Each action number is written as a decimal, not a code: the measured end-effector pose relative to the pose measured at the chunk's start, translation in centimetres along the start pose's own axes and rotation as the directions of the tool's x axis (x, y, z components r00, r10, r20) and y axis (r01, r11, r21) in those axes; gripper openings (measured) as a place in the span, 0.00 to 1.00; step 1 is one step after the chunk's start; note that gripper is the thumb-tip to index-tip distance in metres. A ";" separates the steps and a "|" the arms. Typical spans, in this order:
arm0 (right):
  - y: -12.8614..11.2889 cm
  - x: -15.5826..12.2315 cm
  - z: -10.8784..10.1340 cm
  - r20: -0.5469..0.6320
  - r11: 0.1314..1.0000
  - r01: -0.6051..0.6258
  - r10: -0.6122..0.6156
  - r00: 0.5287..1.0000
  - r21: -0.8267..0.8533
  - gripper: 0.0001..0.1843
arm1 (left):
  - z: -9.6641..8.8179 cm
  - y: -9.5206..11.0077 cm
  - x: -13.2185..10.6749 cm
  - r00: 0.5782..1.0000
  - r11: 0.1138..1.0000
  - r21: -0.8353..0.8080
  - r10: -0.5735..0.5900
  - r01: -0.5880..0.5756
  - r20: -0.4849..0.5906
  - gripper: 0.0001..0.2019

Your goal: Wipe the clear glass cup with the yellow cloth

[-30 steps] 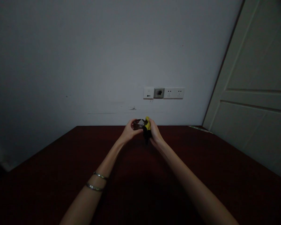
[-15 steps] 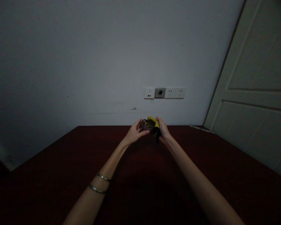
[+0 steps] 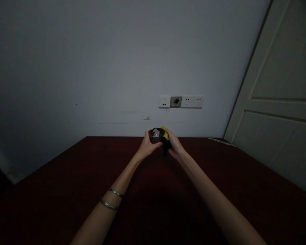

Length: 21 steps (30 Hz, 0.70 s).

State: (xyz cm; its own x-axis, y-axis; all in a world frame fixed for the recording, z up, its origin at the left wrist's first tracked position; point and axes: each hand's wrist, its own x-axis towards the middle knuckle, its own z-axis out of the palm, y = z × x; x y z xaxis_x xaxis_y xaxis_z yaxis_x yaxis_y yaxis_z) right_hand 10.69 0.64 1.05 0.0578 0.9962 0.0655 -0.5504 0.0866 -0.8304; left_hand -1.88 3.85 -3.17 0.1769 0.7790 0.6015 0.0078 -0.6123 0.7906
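My left hand [image 3: 147,147] is closed round a dark, see-through glass bowl [image 3: 156,138], with the thumb along its near side. The bowl is held up above the far part of the dark red table and its open rim faces me. A yellow and black piece, soft-looking like a cloth [image 3: 166,135], is in my right hand [image 3: 175,143]. It presses against the bowl's right side, and its black end hangs below. The right fingertips are hidden behind the cloth.
The dark red table [image 3: 112,177] reaches to a pale wall with a row of sockets [image 3: 180,101] just beyond my hands. A panelled door [image 3: 277,112] stands at the right. A thin flat strip [image 3: 221,141] lies at the table's far right edge.
The cloth has shifted from over the bowl's rim to its right outer side. More of the bowl's opening shows, and my right hand has moved slightly left.
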 end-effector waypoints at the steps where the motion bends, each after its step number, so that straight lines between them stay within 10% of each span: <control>1: 0.1 -0.1 0.0 0.014 1.000 -0.003 0.003 1.000 0.023 0.07 | -0.1 -0.1 0.1 1.000 1.000 -0.010 0.005 -0.005 -0.020 0.33; 9: 0.0 1.2 -2.1 0.095 0.967 -0.216 0.205 0.974 0.132 0.13 | 0.1 -0.3 0.7 0.974 0.932 -0.350 -0.159 0.093 -0.163 0.32; 16: -0.5 2.3 -3.8 0.020 0.993 -0.078 0.077 0.997 0.084 0.05 | 0.2 0.9 -0.2 0.920 0.578 -0.751 -0.380 0.319 0.098 0.20; 21: -1.8 2.4 -4.2 0.010 0.980 0.168 -0.168 0.986 -0.103 0.20 | -0.1 1.5 -0.9 0.847 0.332 -0.809 -0.408 0.485 0.341 0.20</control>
State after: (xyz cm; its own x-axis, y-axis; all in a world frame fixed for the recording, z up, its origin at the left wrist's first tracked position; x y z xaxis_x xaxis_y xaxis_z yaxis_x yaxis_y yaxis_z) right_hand 15.34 2.86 0.37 0.1410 0.9675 0.2100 -0.4444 0.2514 -0.8598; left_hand -2.17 2.26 -2.56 0.4819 0.8637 0.1478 -0.7075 0.2840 0.6471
